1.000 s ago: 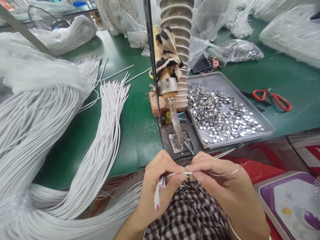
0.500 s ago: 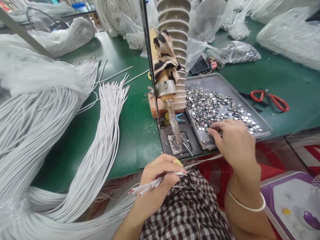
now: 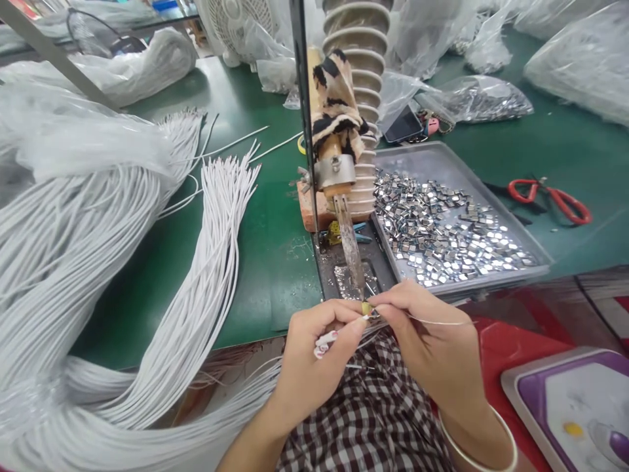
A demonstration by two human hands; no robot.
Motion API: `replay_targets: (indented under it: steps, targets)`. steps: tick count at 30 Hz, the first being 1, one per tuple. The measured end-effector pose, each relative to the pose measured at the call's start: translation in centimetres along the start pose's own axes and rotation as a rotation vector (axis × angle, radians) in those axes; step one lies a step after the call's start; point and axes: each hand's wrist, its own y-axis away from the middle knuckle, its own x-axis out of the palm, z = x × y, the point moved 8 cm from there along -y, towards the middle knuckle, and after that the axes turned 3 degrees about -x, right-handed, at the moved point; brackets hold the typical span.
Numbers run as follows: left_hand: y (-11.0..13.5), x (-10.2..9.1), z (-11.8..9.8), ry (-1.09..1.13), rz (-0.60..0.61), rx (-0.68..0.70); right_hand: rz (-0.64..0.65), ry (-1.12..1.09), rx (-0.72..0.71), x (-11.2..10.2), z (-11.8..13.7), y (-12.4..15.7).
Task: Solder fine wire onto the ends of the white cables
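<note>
My left hand [image 3: 314, 354] is closed on several thin white cords [image 3: 328, 339], pinching one end at my fingertips just below the bench edge. My right hand [image 3: 422, 341] meets it, thumb and forefinger pinched on a small metal clip [image 3: 373, 313] at that cord end. Both hands sit right in front of the soldering iron tip [image 3: 354, 262] and its dark base plate [image 3: 344, 278]. Just beyond my right hand, a grey tray [image 3: 432, 157] holds many small shiny metal clips [image 3: 442, 233].
Large bundles of white cords [image 3: 206, 262] spread over the green bench at left. Red-handled scissors [image 3: 550, 195] lie to the right of the tray. A phone [image 3: 401, 124], plastic bags [image 3: 472, 98], a fan [image 3: 230, 19] and a ribbed post [image 3: 358, 72] stand behind. A purple tray [image 3: 570, 400] is at lower right.
My right hand left the tray of clips and came back to my left hand, now pinching a clip at the cord end. My left hand shifted the cords slightly upward.
</note>
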Motion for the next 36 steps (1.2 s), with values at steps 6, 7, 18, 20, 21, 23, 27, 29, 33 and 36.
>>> replay_targets:
  steps: [6, 7, 18, 20, 21, 23, 27, 29, 33, 36]
  targets:
    - [0.0, -0.1, -0.5, -0.037, -0.019, 0.025, -0.044, -0.026, 0.012, 0.0, -0.2, 0.2]
    - [0.0, -0.2, -0.5, -0.042, -0.020, 0.028, -0.048, -0.028, 0.012, -0.1, -0.2, 0.2]
    - [0.1, -0.8, -1.0, -0.011, -0.082, -0.003, -0.200, -0.012, 0.078, -1.0, -0.8, 1.7]
    - [0.1, -1.1, -1.3, 0.010, -0.115, 0.005, -0.276, -0.031, 0.055, -1.6, -0.5, 2.1]
    - [0.1, -1.2, -1.4, 0.016, -0.128, 0.010, -0.296, -0.041, 0.010, -1.7, -0.1, 2.2]
    - [0.0, -1.3, -1.6, 0.019, -0.136, 0.018, -0.294, -0.019, -0.105, -1.7, 1.0, 2.3]
    - [-0.1, -1.4, -2.2, -0.004, -0.129, 0.036, -0.289, 0.100, -0.230, -1.3, 2.5, 2.3]
    - [-0.1, -1.5, -2.4, -0.010, -0.132, 0.045, -0.308, 0.136, -0.270, -1.3, 3.0, 2.1]
    - [0.0, -1.5, -2.6, 0.004, -0.138, 0.045, -0.288, 0.171, -0.307, -1.1, 3.5, 1.7]
    - [0.0, -1.6, -2.5, 0.005, -0.141, 0.033, -0.269, 0.157, -0.308, -1.1, 3.6, 1.7]
